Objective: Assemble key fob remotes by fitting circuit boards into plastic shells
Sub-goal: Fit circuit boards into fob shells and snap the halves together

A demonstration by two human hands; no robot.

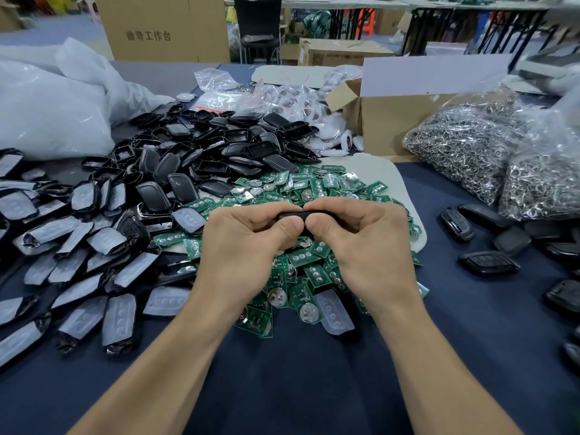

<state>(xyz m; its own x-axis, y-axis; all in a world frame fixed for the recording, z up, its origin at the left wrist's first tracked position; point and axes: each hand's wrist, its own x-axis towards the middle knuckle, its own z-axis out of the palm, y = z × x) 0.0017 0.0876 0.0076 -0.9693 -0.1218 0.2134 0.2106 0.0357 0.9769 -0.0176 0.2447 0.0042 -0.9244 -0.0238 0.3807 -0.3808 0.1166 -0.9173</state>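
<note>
Held edge-on just above the heap of green circuit boards [317,186]: one black key fob [290,214], pinched at one end by the left hand [241,246] and at the other by the right hand [367,243]. Both grips curled tight round it, thumb tips touching on the near edge. To the left on the dark blue worktop [298,387], black shells [226,146] piled up, nearer ones with pale rubber pads [119,318]. To the right, closed fobs [488,262] lying beside bags of metal key rings [464,152], a cardboard box [395,120] behind.
</note>
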